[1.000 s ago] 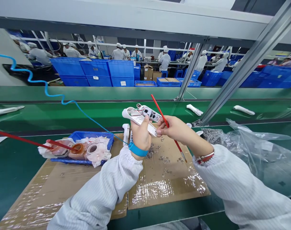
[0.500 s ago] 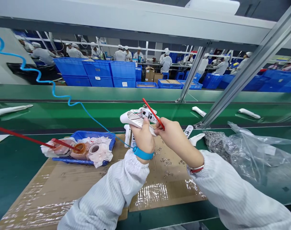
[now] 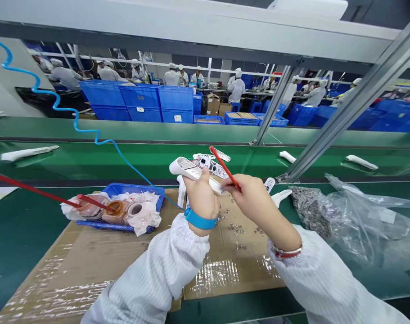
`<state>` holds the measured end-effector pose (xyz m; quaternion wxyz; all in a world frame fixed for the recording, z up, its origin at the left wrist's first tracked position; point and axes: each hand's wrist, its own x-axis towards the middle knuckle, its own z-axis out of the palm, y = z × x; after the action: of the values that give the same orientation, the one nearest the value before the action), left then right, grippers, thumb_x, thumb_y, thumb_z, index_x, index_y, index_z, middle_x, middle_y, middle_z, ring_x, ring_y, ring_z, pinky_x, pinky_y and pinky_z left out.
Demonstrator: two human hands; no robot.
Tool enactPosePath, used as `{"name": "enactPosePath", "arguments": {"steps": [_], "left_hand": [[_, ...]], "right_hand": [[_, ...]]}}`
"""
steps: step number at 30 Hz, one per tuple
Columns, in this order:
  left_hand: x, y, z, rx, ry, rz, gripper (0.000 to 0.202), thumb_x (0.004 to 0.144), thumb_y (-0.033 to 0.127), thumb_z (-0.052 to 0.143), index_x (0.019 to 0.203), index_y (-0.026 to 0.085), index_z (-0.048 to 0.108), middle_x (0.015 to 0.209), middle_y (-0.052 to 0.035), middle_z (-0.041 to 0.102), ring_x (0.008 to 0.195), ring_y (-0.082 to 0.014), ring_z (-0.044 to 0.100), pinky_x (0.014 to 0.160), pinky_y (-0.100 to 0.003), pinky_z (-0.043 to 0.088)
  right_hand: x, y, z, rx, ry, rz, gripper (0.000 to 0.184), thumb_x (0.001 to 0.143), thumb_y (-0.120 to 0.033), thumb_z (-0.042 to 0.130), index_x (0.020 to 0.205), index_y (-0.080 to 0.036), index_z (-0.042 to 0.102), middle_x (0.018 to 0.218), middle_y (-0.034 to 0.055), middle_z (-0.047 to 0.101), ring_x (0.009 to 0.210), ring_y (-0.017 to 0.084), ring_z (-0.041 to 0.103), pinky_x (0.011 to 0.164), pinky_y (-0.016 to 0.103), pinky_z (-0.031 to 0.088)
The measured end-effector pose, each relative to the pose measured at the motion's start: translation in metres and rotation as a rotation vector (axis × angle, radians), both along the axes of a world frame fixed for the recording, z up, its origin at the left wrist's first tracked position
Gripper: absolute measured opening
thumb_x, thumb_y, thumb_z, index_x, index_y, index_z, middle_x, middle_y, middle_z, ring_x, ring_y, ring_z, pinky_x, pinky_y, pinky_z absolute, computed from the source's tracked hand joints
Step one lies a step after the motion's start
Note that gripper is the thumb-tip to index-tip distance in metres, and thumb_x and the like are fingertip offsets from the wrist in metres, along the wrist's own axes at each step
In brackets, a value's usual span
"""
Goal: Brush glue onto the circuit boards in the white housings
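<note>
Left hand (image 3: 202, 198) wrapped around white housing (image 3: 182, 167); right hand (image 3: 248, 194) pinching red rod (image 3: 222, 164).
Head view: housing held up over far part of cardboard (image 3: 100, 256); wired circuit board (image 3: 212, 166) at left thumb; right fingertips by the housing's near end, contact unclear; rod slanted, upper end leaning left; blue tray (image 3: 122, 187) with jars (image 3: 114, 217) to the left; small metal parts (image 3: 237, 229) scattered on cardboard.

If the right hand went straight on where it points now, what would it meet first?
The right hand would probably meet the white hollow plastic casing in the left hand; depth makes any existing contact unclear.
</note>
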<state>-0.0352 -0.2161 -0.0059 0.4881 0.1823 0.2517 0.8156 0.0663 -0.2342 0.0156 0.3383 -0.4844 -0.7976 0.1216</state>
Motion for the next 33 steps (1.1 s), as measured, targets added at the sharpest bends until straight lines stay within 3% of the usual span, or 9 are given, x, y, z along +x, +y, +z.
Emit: {"name": "enactPosePath", "arguments": {"steps": [5, 11, 14, 16, 20, 23, 27, 29, 33], "left_hand": [[-0.008, -0.013, 0.005, -0.215, -0.048, -0.219, 0.030, 0.073, 0.009, 0.063, 0.099, 0.020, 0.051, 0.079, 0.0005, 0.059, 0.068, -0.0163, 0.062, 0.069, -0.033, 0.050], [-0.003, -0.026, 0.013, -0.231, -0.090, -0.364, 0.018, 0.076, 0.006, 0.057, 0.091, 0.015, 0.054, 0.078, -0.0026, 0.059, 0.066, -0.0144, 0.060, 0.067, -0.030, 0.049], [0.000, -0.033, 0.017, -0.198, -0.091, -0.388, 0.019, 0.075, 0.005, 0.059, 0.090, 0.015, 0.055, 0.082, -0.0034, 0.061, 0.072, -0.0144, 0.061, 0.072, -0.030, 0.049], [0.001, -0.036, 0.021, -0.183, -0.090, -0.404, 0.017, 0.075, 0.004, 0.060, 0.088, 0.016, 0.055, 0.081, -0.0029, 0.061, 0.073, -0.0141, 0.061, 0.075, -0.031, 0.049], [0.001, -0.042, 0.026, -0.207, -0.071, -0.398, 0.013, 0.077, 0.005, 0.060, 0.083, 0.015, 0.054, 0.078, -0.0014, 0.060, 0.071, -0.0135, 0.060, 0.074, -0.030, 0.050], [0.002, -0.044, 0.027, -0.195, -0.074, -0.404, 0.015, 0.076, 0.005, 0.060, 0.085, 0.015, 0.055, 0.080, -0.0019, 0.061, 0.074, -0.0138, 0.061, 0.074, -0.030, 0.050], [0.003, -0.043, 0.025, -0.204, -0.092, -0.360, 0.018, 0.077, 0.003, 0.058, 0.091, 0.015, 0.056, 0.085, -0.0035, 0.063, 0.076, -0.0138, 0.062, 0.074, -0.029, 0.050], [0.004, -0.041, 0.023, -0.202, -0.089, -0.355, 0.019, 0.077, 0.004, 0.057, 0.092, 0.016, 0.056, 0.085, -0.0037, 0.063, 0.075, -0.0142, 0.062, 0.074, -0.030, 0.050], [0.006, -0.038, 0.020, -0.213, -0.062, -0.376, 0.021, 0.075, 0.004, 0.059, 0.092, 0.016, 0.055, 0.083, -0.0031, 0.063, 0.071, -0.0145, 0.061, 0.071, -0.030, 0.049]], "right_hand": [[0.013, -0.016, -0.017, 0.333, -0.182, 0.266, 0.038, 0.081, 0.006, 0.035, 0.089, -0.013, 0.067, 0.089, 0.0079, 0.068, 0.080, 0.019, 0.059, 0.065, 0.031, 0.049], [0.033, -0.026, -0.021, 0.585, -0.393, 0.320, 0.022, 0.090, -0.002, 0.042, 0.097, -0.012, 0.061, 0.092, 0.0065, 0.067, 0.073, 0.019, 0.047, 0.057, 0.031, 0.043], [0.041, -0.027, -0.019, 0.685, -0.342, 0.378, 0.020, 0.090, -0.003, 0.044, 0.103, -0.012, 0.056, 0.097, 0.0079, 0.067, 0.071, 0.018, 0.047, 0.055, 0.029, 0.041], [0.046, -0.028, -0.019, 0.711, -0.268, 0.425, 0.019, 0.089, -0.002, 0.044, 0.101, -0.012, 0.054, 0.099, 0.0096, 0.067, 0.069, 0.017, 0.046, 0.055, 0.030, 0.042], [0.052, -0.029, -0.018, 0.716, -0.211, 0.462, 0.016, 0.088, -0.003, 0.043, 0.080, -0.017, 0.047, 0.097, 0.0096, 0.069, 0.060, 0.015, 0.041, 0.048, 0.029, 0.040], [0.050, -0.031, -0.014, 0.781, -0.215, 0.498, 0.019, 0.087, -0.002, 0.040, 0.076, -0.018, 0.043, 0.094, 0.0113, 0.069, 0.057, 0.015, 0.045, 0.045, 0.028, 0.041], [0.046, -0.033, -0.012, 0.833, -0.210, 0.519, 0.015, 0.087, -0.002, 0.040, 0.083, -0.016, 0.046, 0.088, 0.0145, 0.069, 0.076, 0.022, 0.062, 0.053, 0.031, 0.052], [0.046, -0.033, -0.015, 0.800, -0.208, 0.527, 0.015, 0.086, -0.001, 0.040, 0.083, -0.014, 0.046, 0.089, 0.0162, 0.068, 0.088, 0.026, 0.064, 0.059, 0.034, 0.056], [0.049, -0.028, -0.017, 0.776, -0.223, 0.600, 0.017, 0.086, 0.000, 0.038, 0.080, -0.015, 0.044, 0.088, 0.0170, 0.068, 0.089, 0.027, 0.065, 0.063, 0.037, 0.059]]}}
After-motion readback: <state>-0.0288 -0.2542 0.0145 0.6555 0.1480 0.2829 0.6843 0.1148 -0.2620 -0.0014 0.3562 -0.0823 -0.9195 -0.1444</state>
